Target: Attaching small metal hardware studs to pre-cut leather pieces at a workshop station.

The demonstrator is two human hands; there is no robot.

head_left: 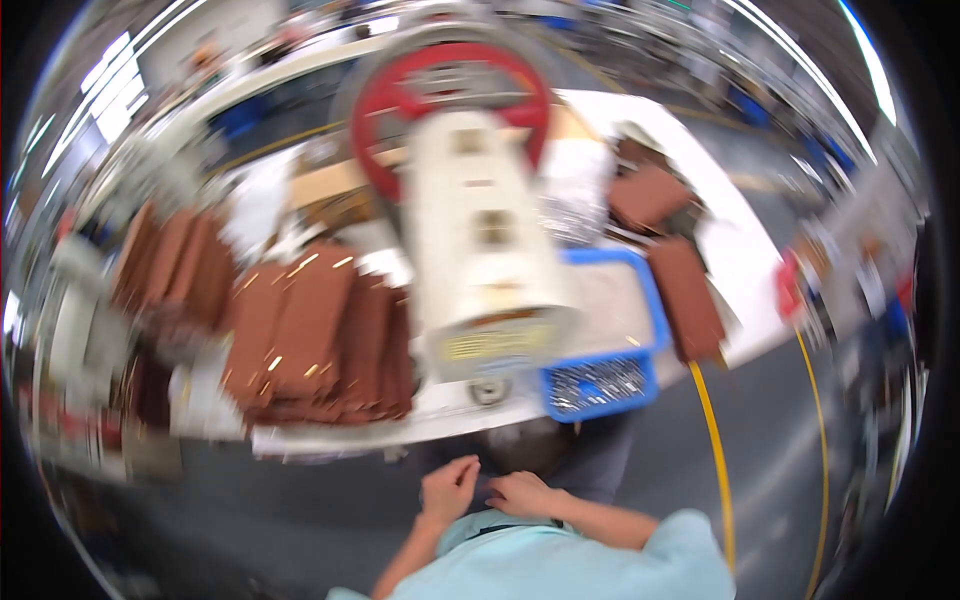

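My left hand [450, 487] is in front of my waist with its fingers curled in. Beside it, a small gap apart, my right hand [522, 494] is also bent closed over my dark lap. What either hand holds, if anything, I cannot make out. Ahead of both hands stands a cream-coloured press machine [480, 230] with a big red wheel [375, 110] at its back. The white worktable [350, 437] carries it. Stacks of brown flat pieces [315, 320] with shiny metal bits lie left of the machine.
Right of the machine sits a blue tray [655, 310], with a blue bin of small metal parts [600, 385] at its near end. More brown pieces [685, 300] lie beside it. Further brown stacks [175, 260] are at far left. Yellow lines [715, 440] mark the grey floor.
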